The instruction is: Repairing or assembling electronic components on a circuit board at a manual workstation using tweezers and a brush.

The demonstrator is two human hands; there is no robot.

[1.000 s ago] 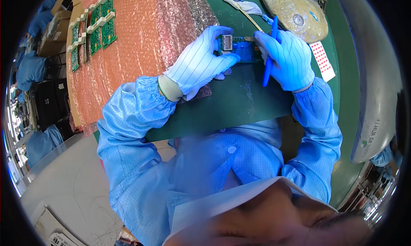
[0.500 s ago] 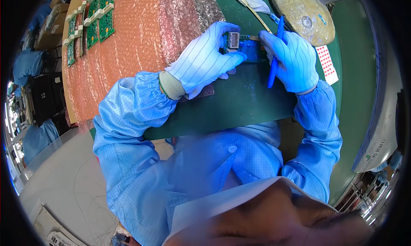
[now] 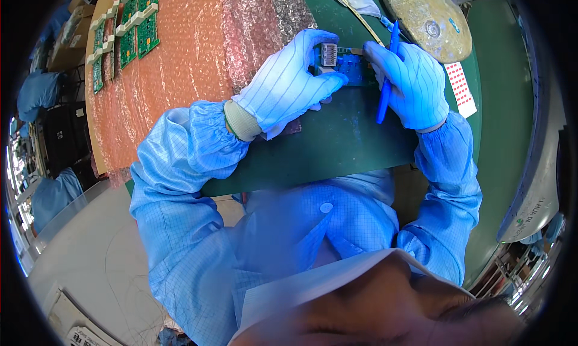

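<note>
Both hands wear white striped gloves and share a small circuit board (image 3: pixel 355 74) over the green table. My left hand (image 3: pixel 289 75) grips the board's left end, its thumb and index finger on either side of a white connector (image 3: pixel 329 55). At the board's right end is my right hand (image 3: pixel 406 84), its fingers closed. A blue pen-shaped tool (image 3: pixel 385 96) is tucked in that hand, slanting up past the thumb. Whether the right fingertips also pinch the board's edge is hard to see. Blue light falls on the board and gloves.
Pink bubble wrap (image 3: pixel 180 57) covers the table's left side, with several green circuit boards (image 3: pixel 129 33) in white holders on it. A worn, stone-like base (image 3: pixel 430 24), a thin stick (image 3: pixel 364 27) and a red-dotted label sheet (image 3: pixel 460 90) lie beyond and beside my right hand on the green mat (image 3: pixel 337 147).
Hardly anything differs: both hands keep their hold on the board and the blue tool. The view has shifted very slightly.
</note>
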